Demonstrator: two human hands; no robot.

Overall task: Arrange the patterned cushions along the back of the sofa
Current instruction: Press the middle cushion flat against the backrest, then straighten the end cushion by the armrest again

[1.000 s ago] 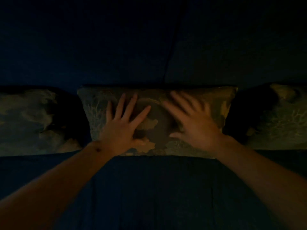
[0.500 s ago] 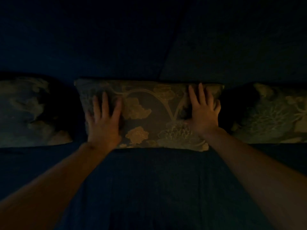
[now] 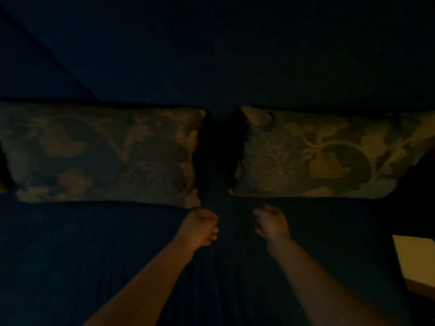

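The scene is very dim. Two patterned cushions lean against the back of the dark blue sofa (image 3: 211,55): one floral cushion on the left (image 3: 101,154) and one on the right (image 3: 317,154), with a dark gap between them. My left hand (image 3: 200,228) hovers over the seat just below the left cushion's lower right corner, fingers loosely curled, holding nothing. My right hand (image 3: 270,223) hovers below the right cushion's lower left corner, also loosely curled and empty. Neither hand touches a cushion.
The dark blue seat (image 3: 94,267) fills the foreground. A pale flat surface (image 3: 416,262), perhaps a side table, shows at the right edge. A sliver of another cushion (image 3: 2,187) shows at the far left edge.
Both hands have come off the middle cushion and pulled back over the seat. The view has shifted right, so that cushion now lies at the left and the right cushion sits nearer the centre.
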